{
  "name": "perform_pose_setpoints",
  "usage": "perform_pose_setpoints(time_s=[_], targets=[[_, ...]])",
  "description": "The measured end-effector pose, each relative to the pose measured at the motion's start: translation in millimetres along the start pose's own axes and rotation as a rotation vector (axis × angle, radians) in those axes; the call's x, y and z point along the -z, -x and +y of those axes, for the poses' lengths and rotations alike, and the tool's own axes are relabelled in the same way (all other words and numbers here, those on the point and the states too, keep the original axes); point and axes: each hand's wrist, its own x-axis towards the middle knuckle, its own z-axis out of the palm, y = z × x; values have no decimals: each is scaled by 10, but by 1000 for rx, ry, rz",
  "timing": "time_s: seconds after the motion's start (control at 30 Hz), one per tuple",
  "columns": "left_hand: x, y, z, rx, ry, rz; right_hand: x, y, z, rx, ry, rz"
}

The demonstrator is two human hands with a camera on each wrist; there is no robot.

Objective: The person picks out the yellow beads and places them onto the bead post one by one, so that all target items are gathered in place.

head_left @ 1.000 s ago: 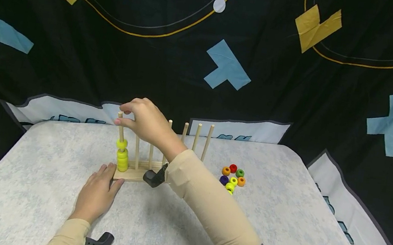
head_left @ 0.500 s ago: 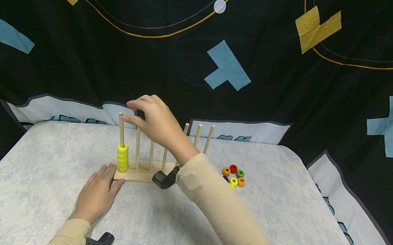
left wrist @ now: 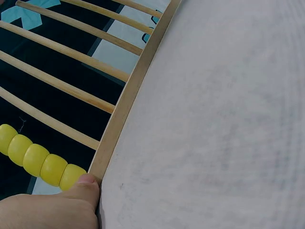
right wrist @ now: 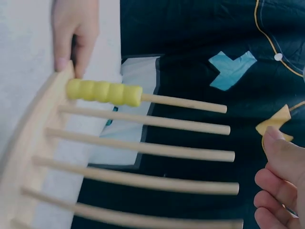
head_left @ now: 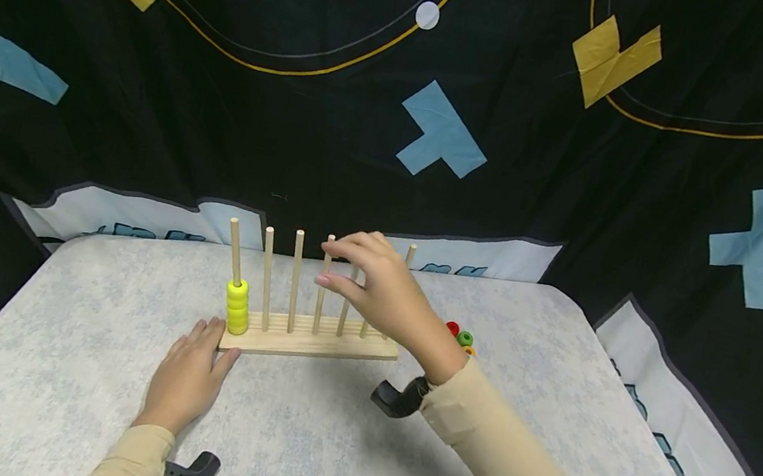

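Note:
A wooden rack with several upright pegs stands on the grey table. Several yellow beads are stacked on its leftmost peg; they also show in the left wrist view as yellow beads and in the right wrist view as yellow beads. My left hand lies flat on the table, fingers touching the rack's left end. My right hand hovers empty above the middle pegs, fingers loosely spread. Loose beads lie right of the rack, partly hidden by my right wrist.
A black cloth with blue and yellow patches hangs close behind the table. The table's front edge and rounded right corner are in view. A black wrist camera mount sits under my right forearm.
My right hand let the yellow bead drop down the leftmost peg onto the stack, then moved right and down, away from that peg, toward the rack's middle. The left hand stayed put.

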Motion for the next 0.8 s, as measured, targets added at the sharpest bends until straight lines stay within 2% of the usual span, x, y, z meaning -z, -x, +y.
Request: perform_pose_setpoints(time_s=[0.17, 0.3, 0.53, 0.8], targets=[[1, 5, 5, -10, 4, -3, 90, 435, 125, -54, -8, 26], [2, 4, 2, -2, -2, -4, 135, 711, 217, -117, 11, 39], [10, 17, -4, -10, 7, -8, 181, 1128, 352, -250, 7, 77], [21, 14, 5, -6, 10, -11, 144, 1499, 591, -416, -19, 27]])
